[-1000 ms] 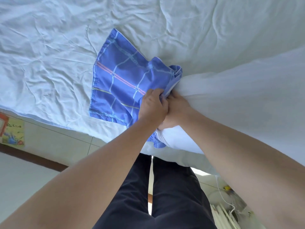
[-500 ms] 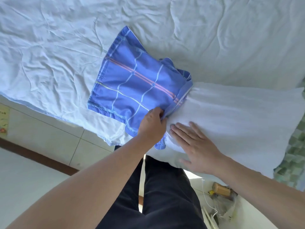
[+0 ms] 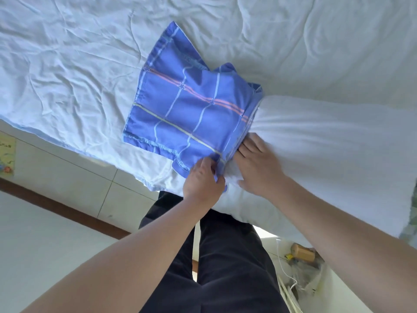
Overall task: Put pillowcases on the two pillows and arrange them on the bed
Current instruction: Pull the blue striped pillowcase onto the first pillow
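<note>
A blue pillowcase (image 3: pixel 185 109) with pink and pale check lines lies on the bed, its open end pulled over one end of a white pillow (image 3: pixel 327 150). The pillow stretches to the right along the bed's near edge. My left hand (image 3: pixel 203 179) pinches the near corner of the pillowcase's open end. Just right of it, my right hand (image 3: pixel 259 166) lies flat on the pillow with its fingertips at the pillowcase's rim. Only this one pillow is in view.
The bed is covered with a wrinkled white sheet (image 3: pixel 67 71). Below its edge lies a tiled floor (image 3: pixel 67 177) with a dark wooden strip. A cluttered spot with a white cable (image 3: pixel 286 274) and a brown object sits at the lower right. My dark trousers fill the bottom centre.
My right hand has come off the bunched cloth, opened flat on the pillow and slid to the pillowcase's rim. The pillowcase now lies wider and further over the pillow's end.
</note>
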